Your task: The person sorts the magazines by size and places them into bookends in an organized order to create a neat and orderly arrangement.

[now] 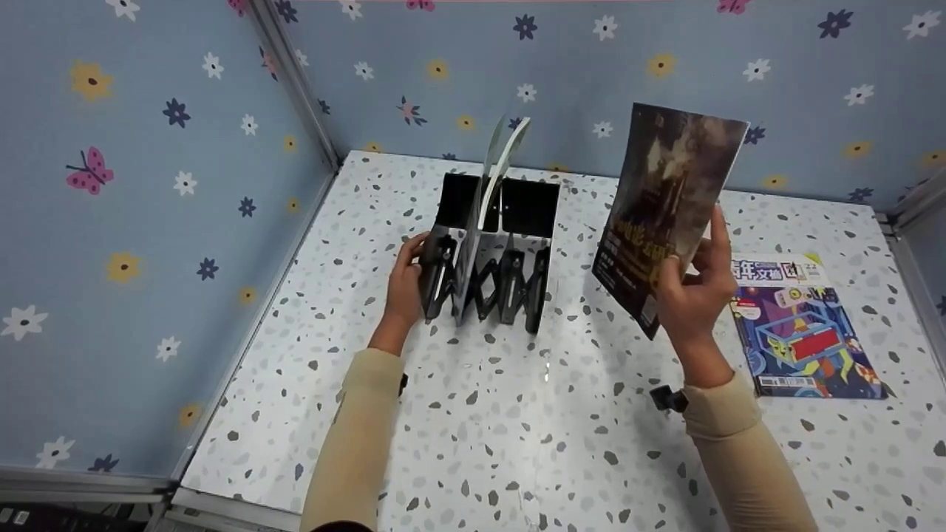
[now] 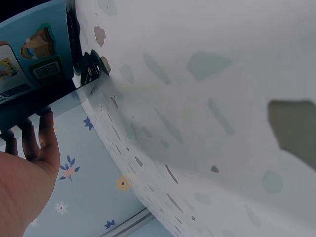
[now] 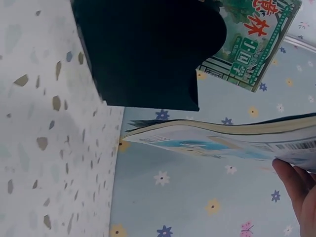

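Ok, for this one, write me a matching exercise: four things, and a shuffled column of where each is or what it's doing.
1. left hand
2. right hand
3. dark-covered magazine
4. blue-covered magazine

A. lying flat on the table
B. gripping something with a printed cover
C. touching the side of the black rack
D. held up off the tabletop

Pairs: 1-C, 2-B, 3-D, 4-A

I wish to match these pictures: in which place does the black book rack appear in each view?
Head: the black book rack stands near the middle, beside the left hand.
Left wrist: the rack is at the upper left, partly cut off.
Right wrist: the rack is at the top, above the held magazine.
Shared landmark: the speckled tabletop.
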`<action>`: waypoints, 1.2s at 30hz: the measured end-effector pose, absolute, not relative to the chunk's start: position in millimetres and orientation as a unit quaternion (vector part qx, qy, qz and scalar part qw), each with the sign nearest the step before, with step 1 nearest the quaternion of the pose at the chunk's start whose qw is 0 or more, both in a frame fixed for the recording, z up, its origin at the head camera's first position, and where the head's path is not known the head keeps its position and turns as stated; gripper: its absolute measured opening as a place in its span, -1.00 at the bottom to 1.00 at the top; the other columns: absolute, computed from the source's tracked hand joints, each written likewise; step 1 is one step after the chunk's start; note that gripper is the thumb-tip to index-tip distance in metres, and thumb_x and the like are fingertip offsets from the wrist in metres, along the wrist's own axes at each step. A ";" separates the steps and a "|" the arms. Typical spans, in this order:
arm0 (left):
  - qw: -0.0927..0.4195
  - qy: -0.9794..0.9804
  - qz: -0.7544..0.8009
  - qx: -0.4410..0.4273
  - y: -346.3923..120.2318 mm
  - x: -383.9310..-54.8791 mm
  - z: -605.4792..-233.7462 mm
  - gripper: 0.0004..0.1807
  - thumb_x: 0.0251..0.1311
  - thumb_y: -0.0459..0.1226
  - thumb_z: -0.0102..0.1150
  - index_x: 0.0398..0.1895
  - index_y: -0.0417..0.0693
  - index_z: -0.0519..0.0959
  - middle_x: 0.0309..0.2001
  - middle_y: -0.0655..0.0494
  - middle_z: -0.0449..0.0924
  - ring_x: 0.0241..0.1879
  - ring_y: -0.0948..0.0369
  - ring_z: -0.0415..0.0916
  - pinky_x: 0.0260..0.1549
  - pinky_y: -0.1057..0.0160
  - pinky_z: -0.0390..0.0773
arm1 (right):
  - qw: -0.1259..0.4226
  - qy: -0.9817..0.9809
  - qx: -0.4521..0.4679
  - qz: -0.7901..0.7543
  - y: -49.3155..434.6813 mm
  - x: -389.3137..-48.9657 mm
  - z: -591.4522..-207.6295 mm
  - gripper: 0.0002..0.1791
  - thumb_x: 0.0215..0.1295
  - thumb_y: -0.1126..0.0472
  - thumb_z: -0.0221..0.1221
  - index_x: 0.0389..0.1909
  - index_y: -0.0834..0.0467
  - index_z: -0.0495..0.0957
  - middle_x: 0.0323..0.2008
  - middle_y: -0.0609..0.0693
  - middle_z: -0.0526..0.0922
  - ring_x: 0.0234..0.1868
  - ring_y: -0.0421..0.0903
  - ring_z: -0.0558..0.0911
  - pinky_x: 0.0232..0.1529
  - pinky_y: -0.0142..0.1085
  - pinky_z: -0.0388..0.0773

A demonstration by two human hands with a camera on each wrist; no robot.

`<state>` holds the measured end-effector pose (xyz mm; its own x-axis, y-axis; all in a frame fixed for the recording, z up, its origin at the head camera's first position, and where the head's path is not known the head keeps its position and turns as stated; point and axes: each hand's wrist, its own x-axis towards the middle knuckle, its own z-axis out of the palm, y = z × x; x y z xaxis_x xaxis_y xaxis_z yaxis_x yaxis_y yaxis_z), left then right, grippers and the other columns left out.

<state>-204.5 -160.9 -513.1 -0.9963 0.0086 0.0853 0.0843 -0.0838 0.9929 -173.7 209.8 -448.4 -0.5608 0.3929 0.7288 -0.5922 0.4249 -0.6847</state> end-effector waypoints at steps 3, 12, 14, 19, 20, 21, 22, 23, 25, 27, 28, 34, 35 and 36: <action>0.027 -0.677 -0.735 -0.034 -160.7 -204.1 -513.0 -0.40 0.26 -0.44 -0.44 0.39 -0.16 0.26 0.25 -0.36 0.23 0.11 -0.44 0.19 0.13 -0.34 0.17 | 0.472 -0.691 0.074 0.542 202.7 -174.0 -443.3 -0.27 -0.02 0.55 0.03 0.31 0.27 0.36 -0.45 0.12 0.65 -0.61 -0.28 0.45 -0.71 -0.55 0.26; 0.032 -0.682 -0.729 -0.041 -160.9 -203.9 -511.3 -0.40 0.27 -0.44 -0.43 0.39 -0.18 0.26 0.27 -0.46 0.19 0.10 -0.45 0.19 0.13 -0.38 0.15 | 0.501 -0.654 0.072 0.562 181.0 -178.4 -427.3 -0.28 -0.03 0.54 0.03 0.30 0.32 0.35 -0.47 0.01 0.60 -0.63 -0.26 0.41 -0.71 -0.54 0.23; 0.032 -0.683 -0.728 -0.045 -161.1 -203.9 -511.4 -0.40 0.27 -0.44 -0.44 0.40 -0.19 0.25 0.28 -0.49 0.16 0.11 -0.47 0.18 0.14 -0.39 0.13 | 0.508 -0.647 0.071 0.564 175.5 -179.5 -423.8 -0.29 -0.02 0.54 0.03 0.30 0.34 0.34 -0.46 -0.01 0.60 -0.63 -0.27 0.41 -0.70 -0.54 0.21; 0.027 -0.688 -0.724 -0.041 -161.7 -203.5 -512.6 -0.40 0.26 -0.42 -0.43 0.40 -0.16 0.25 0.28 -0.44 0.18 0.10 -0.41 0.22 0.14 -0.34 0.18 | 0.526 -0.631 0.080 0.565 163.7 -181.5 -416.5 -0.32 -0.01 0.52 0.03 0.28 0.39 0.33 -0.45 0.01 0.62 -0.64 -0.28 0.38 -0.68 -0.54 0.18; 0.025 -0.688 -0.725 -0.038 -161.7 -203.5 -512.5 -0.40 0.26 -0.42 -0.43 0.40 -0.15 0.25 0.28 -0.42 0.19 0.10 -0.39 0.23 0.14 -0.32 0.19 | 0.529 -0.628 0.082 0.565 161.8 -181.8 -415.2 -0.32 -0.01 0.52 0.03 0.27 0.40 0.33 -0.45 0.01 0.62 -0.64 -0.28 0.37 -0.68 -0.54 0.18; 0.024 -0.689 -0.724 -0.037 -161.8 -203.6 -512.4 -0.40 0.27 -0.42 -0.43 0.40 -0.14 0.25 0.29 -0.41 0.19 0.09 -0.38 0.23 0.14 -0.32 0.19 | 0.532 -0.625 0.084 0.565 159.7 -182.0 -413.9 -0.32 -0.01 0.52 0.02 0.27 0.41 0.32 -0.46 0.01 0.61 -0.65 -0.29 0.35 -0.68 -0.54 0.17; 0.022 -0.689 -0.723 -0.036 -161.6 -203.7 -512.3 -0.40 0.27 -0.42 -0.43 0.40 -0.13 0.25 0.29 -0.41 0.18 0.08 -0.36 0.23 0.13 -0.32 0.20 | 0.534 -0.623 0.085 0.566 158.0 -182.1 -412.9 -0.32 -0.01 0.51 0.02 0.27 0.42 0.32 -0.46 0.01 0.60 -0.66 -0.30 0.34 -0.68 -0.54 0.16; 0.020 -0.690 -0.723 -0.033 -161.3 -203.8 -511.8 -0.39 0.27 -0.42 -0.44 0.40 -0.12 0.26 0.29 -0.40 0.19 0.07 -0.35 0.24 0.12 -0.31 0.21 | 0.536 -0.621 0.086 0.566 156.1 -182.2 -411.9 -0.32 -0.01 0.51 0.02 0.27 0.42 0.31 -0.46 0.01 0.60 -0.66 -0.30 0.33 -0.68 -0.54 0.16; 0.018 -0.686 -0.726 -0.031 -161.0 -203.8 -510.7 -0.39 0.27 -0.43 -0.44 0.40 -0.11 0.26 0.31 -0.42 0.16 0.08 -0.38 0.20 0.12 -0.34 0.19 | 0.535 -0.617 0.087 0.570 152.2 -182.2 -409.8 -0.32 0.00 0.51 0.01 0.28 0.43 0.29 -0.45 0.00 0.59 -0.67 -0.31 0.29 -0.68 -0.53 0.13; 0.018 -0.684 -0.729 -0.032 -161.1 -204.1 -510.9 -0.39 0.27 -0.44 -0.45 0.40 -0.11 0.26 0.31 -0.43 0.15 0.08 -0.40 0.19 0.12 -0.37 0.17 | 0.535 -0.612 0.088 0.576 148.1 -182.1 -407.6 -0.32 0.01 0.51 0.01 0.29 0.44 0.28 -0.44 0.00 0.59 -0.68 -0.31 0.27 -0.68 -0.53 0.10; 0.018 -0.682 -0.730 -0.032 -161.2 -204.6 -511.5 -0.39 0.26 -0.44 -0.45 0.40 -0.12 0.26 0.31 -0.43 0.15 0.09 -0.40 0.19 0.12 -0.37 0.17 | 0.534 -0.610 0.089 0.579 146.1 -182.2 -406.8 -0.32 0.01 0.51 0.01 0.29 0.44 0.27 -0.43 0.01 0.59 -0.69 -0.31 0.27 -0.68 -0.52 0.10; 0.024 -0.679 -0.733 -0.025 -163.5 -212.6 -526.9 -0.38 0.27 -0.45 -0.45 0.40 -0.05 0.28 0.32 -0.39 0.18 0.14 -0.42 0.19 0.15 -0.36 0.15 | 0.529 -0.598 0.100 0.593 133.4 -183.8 -402.8 -0.31 0.02 0.52 0.01 0.30 0.45 0.25 -0.42 0.03 0.59 -0.68 -0.30 0.28 -0.68 -0.51 0.13; 0.025 -0.680 -0.732 -0.022 -163.7 -214.3 -530.3 -0.38 0.28 -0.44 -0.45 0.40 -0.02 0.29 0.32 -0.38 0.19 0.14 -0.42 0.19 0.15 -0.35 0.15 | 0.530 -0.597 0.104 0.593 131.4 -184.3 -402.5 -0.31 0.02 0.52 0.01 0.30 0.46 0.24 -0.42 0.04 0.59 -0.68 -0.30 0.28 -0.69 -0.51 0.13; 0.028 -0.681 -0.732 -0.021 -163.9 -215.8 -533.6 -0.38 0.28 -0.44 -0.46 0.40 0.00 0.29 0.32 -0.37 0.19 0.14 -0.42 0.19 0.15 -0.35 0.15 | 0.530 -0.597 0.108 0.592 129.6 -184.8 -402.5 -0.31 0.02 0.52 0.01 0.29 0.46 0.24 -0.42 0.05 0.59 -0.68 -0.30 0.28 -0.69 -0.51 0.14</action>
<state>-215.8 -163.9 -533.6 -0.9976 -0.0125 0.0678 0.0685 -0.0712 0.9951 -184.8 129.6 -402.5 -0.4138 0.4995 0.7611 -0.7573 0.2751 -0.5923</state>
